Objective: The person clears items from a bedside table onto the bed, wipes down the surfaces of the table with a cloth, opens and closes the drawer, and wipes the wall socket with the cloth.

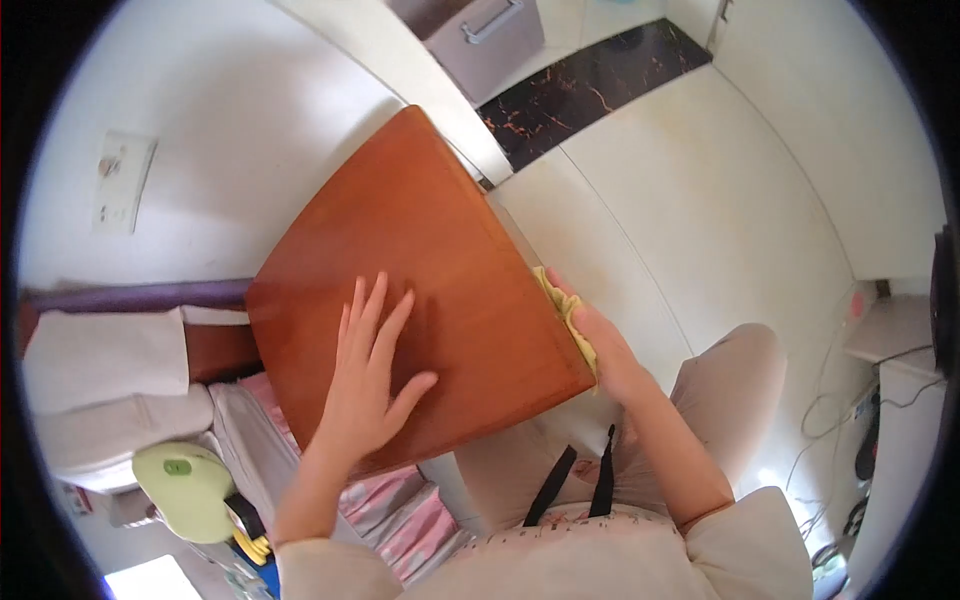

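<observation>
A reddish-brown wooden cabinet or nightstand (pixel 400 220) stands in front of me, its smooth top facing up. My left hand (pixel 370 360) is over the near part of that top with fingers spread and nothing in it; whether the palm touches the wood I cannot tell. At the right side edge, my right hand (pixel 608 350) presses a yellow cloth (pixel 566 310) against the wood. The fingers of this hand are partly hidden behind the cloth and the edge.
A white wall with a socket plate (pixel 124 182) rises behind the furniture. Left of it are a bed with pink-and-white bedding (pixel 390 510) and a pale green object (pixel 185 490). Cables (pixel 815 430) trail over the tiled floor (pixel 650 210) at right. A dark marble threshold (pixel 600 90) lies ahead.
</observation>
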`<state>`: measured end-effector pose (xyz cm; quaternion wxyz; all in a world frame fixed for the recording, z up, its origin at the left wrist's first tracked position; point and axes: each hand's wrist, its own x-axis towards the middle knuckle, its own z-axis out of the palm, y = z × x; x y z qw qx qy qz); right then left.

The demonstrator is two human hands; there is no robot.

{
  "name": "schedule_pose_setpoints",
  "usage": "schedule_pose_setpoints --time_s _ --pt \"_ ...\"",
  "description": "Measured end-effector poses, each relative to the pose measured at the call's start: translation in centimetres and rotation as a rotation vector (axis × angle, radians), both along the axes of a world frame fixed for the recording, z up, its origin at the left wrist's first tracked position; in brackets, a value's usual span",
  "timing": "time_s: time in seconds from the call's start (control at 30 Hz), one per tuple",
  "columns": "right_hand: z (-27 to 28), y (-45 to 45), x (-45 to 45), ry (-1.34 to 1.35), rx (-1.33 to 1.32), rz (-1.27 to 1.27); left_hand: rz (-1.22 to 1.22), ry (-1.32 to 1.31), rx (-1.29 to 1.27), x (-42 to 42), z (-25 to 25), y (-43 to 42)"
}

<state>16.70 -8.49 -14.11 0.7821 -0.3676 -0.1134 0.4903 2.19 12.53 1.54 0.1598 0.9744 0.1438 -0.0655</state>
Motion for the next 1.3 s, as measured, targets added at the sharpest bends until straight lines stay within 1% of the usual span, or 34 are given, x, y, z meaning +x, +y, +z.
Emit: schedule_pose_setpoints --time_s 0.07,0.1,0.17,0.2,0.27,0.3,0.33,0.4,0.47,0.53,0.57,0.63,0.7,0.77,0.8,0.83,0.93,1.0,1.03,1.07,1.1,1.13,1.17,1.2,1.23,1.27,1.3 --pt "-1.2 -0.7 0.9 -0.277 -0.316 0.180 -0.112 0.003 0.092 4.8 -0.9 1.0" --pt "-1.6 -0.8 0.8 -0.262 -0.317 0.172 -0.123 0.016 0.091 6.4 -1.8 1.6" --pt "-2.0 -0.2 0.2 -0.391 -0.227 0.133 0.030 -0.104 0.051 8.5 -4.1 2.5" --pt "-2.2 0.3 0.3 -0.370 -0.222 0.129 0.024 -0.083 0.056 8.9 -4.8 2.5" --pt "-2.6 1.8 1.0 -0.644 -0.121 0.101 -0.021 -0.080 0.229 9.3 -5.7 2.1" --pt "-2.7 3.3 1.6 -0.690 -0.088 0.051 -0.007 -0.054 0.220 9.3 -5.7 2.2" --pt "-2.6 5.0 2.2 -0.734 -0.053 0.007 -0.010 -0.030 0.224 9.5 -5.6 2.1" --pt "-2.9 9.7 4.6 -0.851 -0.099 -0.043 -0.007 -0.055 0.212 9.6 -5.6 2.0" --pt "-4.5 15.9 7.3 -0.923 -0.100 -0.119 -0.004 -0.043 0.202 9.9 -5.6 2.1" --pt "-5.8 21.6 10.1 -0.969 -0.166 -0.178 0.003 -0.029 0.196 9.9 -5.4 2.3" --pt "-6.4 23.0 10.3 -0.957 -0.157 -0.171 0.004 -0.037 0.165 10.0 -5.3 2.3" --pt "-7.0 24.1 10.9 -0.836 -0.070 -0.283 0.007 -0.045 0.139 10.2 -5.6 2.4" --pt "-7.5 21.2 8.8 -0.744 0.028 -0.309 -0.006 -0.056 0.133 10.1 -5.7 2.5" --pt "-5.3 16.4 6.8 -0.672 0.118 -0.171 -0.012 -0.057 0.122 10.2 -5.7 2.5" --pt "-4.3 13.7 5.6 -0.739 0.127 -0.207 -0.011 -0.068 0.104 10.4 -5.7 2.5" --pt "-4.0 12.0 5.4 -0.729 0.134 -0.147 -0.011 -0.060 0.115 10.3 -5.5 2.5" --pt "-5.4 12.7 6.1 -0.782 0.190 -0.105 -0.017 -0.058 0.103 10.5 -5.8 2.6" --pt "-8.8 16.1 6.7 -1.035 -0.017 -0.213 -0.028 -0.054 0.117 10.4 -5.8 2.6" --pt "-11.8 18.3 7.4 -1.060 -0.153 -0.216 -0.027 -0.046 0.117 10.4 -5.8 2.6" --pt "-14.5 19.3 8.5 -0.938 -0.243 -0.158 -0.031 -0.034 0.130 10.4 -5.8 2.5" --pt "-20.1 21.4 8.7 -0.918 -0.298 -0.188 -0.022 -0.040 0.116 10.4 -5.9 2.4" --pt "-22.2 20.8 10.1 -0.956 -0.385 -0.125 -0.015 -0.050 0.101 10.5 -6.0 2.4" --pt "-24.1 20.3 10.6 -0.675 -0.406 -0.038 -0.022 -0.048 0.110 10.5 -6.1 2.5" --pt "-25.8 21.1 9.6 -0.671 -0.400 -0.046 -0.018 -0.054 0.105 10.3 -6.2 2.6" --pt "-28.0 22.5 8.2 -0.719 -0.411 -0.208 -0.011 -0.060 0.098 10.3 -6.2 2.7" --pt "-29.0 23.5 7.5 -0.768 -0.421 -0.368 -0.012 -0.060 0.103 10.3 -6.1 2.7" --pt "-25.1 23.0 8.3 -0.710 -0.202 -0.424 -0.009 -0.059 0.100 10.3 -6.1 2.7"
